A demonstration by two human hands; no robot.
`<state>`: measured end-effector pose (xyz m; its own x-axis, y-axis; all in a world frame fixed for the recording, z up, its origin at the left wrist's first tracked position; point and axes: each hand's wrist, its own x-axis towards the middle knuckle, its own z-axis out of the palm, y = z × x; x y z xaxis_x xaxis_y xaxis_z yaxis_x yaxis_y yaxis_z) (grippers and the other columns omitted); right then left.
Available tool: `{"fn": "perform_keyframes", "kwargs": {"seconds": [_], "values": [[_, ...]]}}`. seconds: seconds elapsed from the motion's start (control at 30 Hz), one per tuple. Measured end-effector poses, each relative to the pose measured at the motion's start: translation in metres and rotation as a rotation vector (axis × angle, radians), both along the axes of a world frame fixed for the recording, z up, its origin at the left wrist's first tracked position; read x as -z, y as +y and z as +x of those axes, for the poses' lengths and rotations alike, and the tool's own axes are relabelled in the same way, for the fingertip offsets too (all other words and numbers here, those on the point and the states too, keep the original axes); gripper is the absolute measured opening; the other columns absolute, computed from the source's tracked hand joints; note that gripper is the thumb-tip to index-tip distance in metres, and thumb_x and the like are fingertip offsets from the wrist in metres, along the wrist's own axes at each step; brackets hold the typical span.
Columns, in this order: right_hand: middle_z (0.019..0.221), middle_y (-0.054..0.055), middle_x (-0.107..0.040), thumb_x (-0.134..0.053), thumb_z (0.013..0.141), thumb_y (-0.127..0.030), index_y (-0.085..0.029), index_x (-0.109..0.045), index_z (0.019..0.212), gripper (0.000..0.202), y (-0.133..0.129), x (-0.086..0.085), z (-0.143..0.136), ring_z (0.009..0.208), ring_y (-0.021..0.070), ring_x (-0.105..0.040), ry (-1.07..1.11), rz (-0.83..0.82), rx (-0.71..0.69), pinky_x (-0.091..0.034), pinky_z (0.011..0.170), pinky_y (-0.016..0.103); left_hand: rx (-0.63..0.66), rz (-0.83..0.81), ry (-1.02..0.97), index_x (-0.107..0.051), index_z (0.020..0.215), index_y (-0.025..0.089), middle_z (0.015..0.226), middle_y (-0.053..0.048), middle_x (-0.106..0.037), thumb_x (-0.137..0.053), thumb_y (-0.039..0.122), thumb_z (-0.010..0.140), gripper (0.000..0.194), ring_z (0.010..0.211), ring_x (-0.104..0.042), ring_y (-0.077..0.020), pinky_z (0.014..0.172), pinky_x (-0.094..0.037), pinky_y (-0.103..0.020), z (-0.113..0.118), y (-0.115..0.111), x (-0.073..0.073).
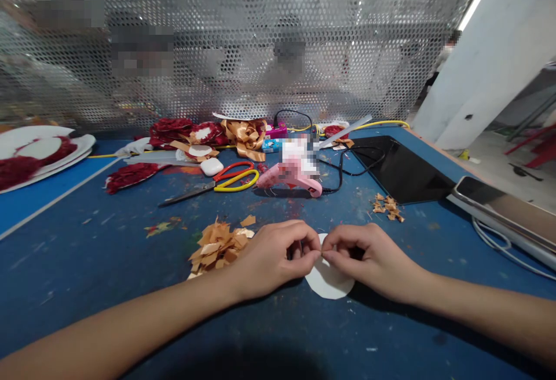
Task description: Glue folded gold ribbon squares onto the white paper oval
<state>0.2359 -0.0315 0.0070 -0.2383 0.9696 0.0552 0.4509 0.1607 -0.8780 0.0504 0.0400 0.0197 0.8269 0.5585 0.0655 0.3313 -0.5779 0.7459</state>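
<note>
My left hand (282, 255) and my right hand (376, 258) meet fingertip to fingertip above a white paper disc (330, 282) lying on the blue table. Both are closed in a pinch; whatever sits between the fingertips is too small to make out. Beside my left wrist is a pile of gold ribbon pieces (217, 249), partly covered by that hand. Beyond the hands lie a pink glue gun (289, 176) and scissors (237, 180) with red and yellow handles.
Dark red ruffled pieces (132, 177) and a gold ribbon bundle (247, 134) lie toward the back. White plates (82, 151) stand at far left. At right are small gold scraps (388, 207), a black panel (402, 168) and a phone (508, 206). A perforated metal screen (243, 32) borders the back.
</note>
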Motion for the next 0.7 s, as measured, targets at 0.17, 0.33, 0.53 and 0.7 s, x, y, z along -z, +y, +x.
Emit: {"fn": "perform_keyframes", "kwargs": {"seconds": [0.17,0.33,0.53,0.7], "values": [[0.052,-0.005,-0.049,-0.056,0.081,-0.029,-0.016,-0.064,0.077,0.015,0.0006,0.0001,-0.0013,0.048,0.0061,-0.041,0.008,-0.018,0.027,-0.031,0.046,0.019,-0.004,0.000,-0.001,-0.058,0.080,0.017,0.074,0.002,-0.056,-0.054,0.022,0.081,0.006,0.062,-0.050,-0.0081,0.059,-0.040,-0.018,0.0003,0.0000,-0.0002],[0.049,-0.006,-0.046,-0.058,0.080,-0.031,-0.016,-0.064,0.080,0.016,0.0008,0.0000,-0.0017,0.046,0.0058,-0.038,0.010,-0.024,0.041,-0.030,0.045,0.019,-0.002,0.012,-0.002,-0.058,0.080,0.017,0.074,0.002,-0.056,-0.054,0.021,0.081,0.006,0.062,-0.050,-0.0082,0.059,-0.040,-0.019,0.0003,-0.0003,-0.0005],[0.052,-0.005,-0.047,-0.055,0.082,-0.032,-0.017,-0.064,0.077,0.019,-0.0004,0.0001,-0.0006,0.049,0.0063,-0.039,-0.021,0.024,0.004,-0.031,0.047,0.019,0.018,0.029,-0.008,-0.058,0.078,0.017,0.074,0.002,-0.055,-0.053,0.019,0.080,0.005,0.063,-0.051,-0.0080,0.061,-0.040,-0.018,-0.0003,-0.0009,-0.0024],[0.059,-0.003,-0.053,-0.055,0.082,-0.031,-0.017,-0.064,0.076,0.017,0.0006,0.0018,0.0001,0.054,0.0073,-0.045,-0.030,0.059,-0.020,-0.034,0.051,0.019,0.035,0.039,0.005,-0.058,0.078,0.017,0.073,0.002,-0.055,-0.053,0.018,0.080,0.006,0.063,-0.051,-0.0088,0.060,-0.041,-0.019,-0.0010,-0.0006,-0.0034]]}}
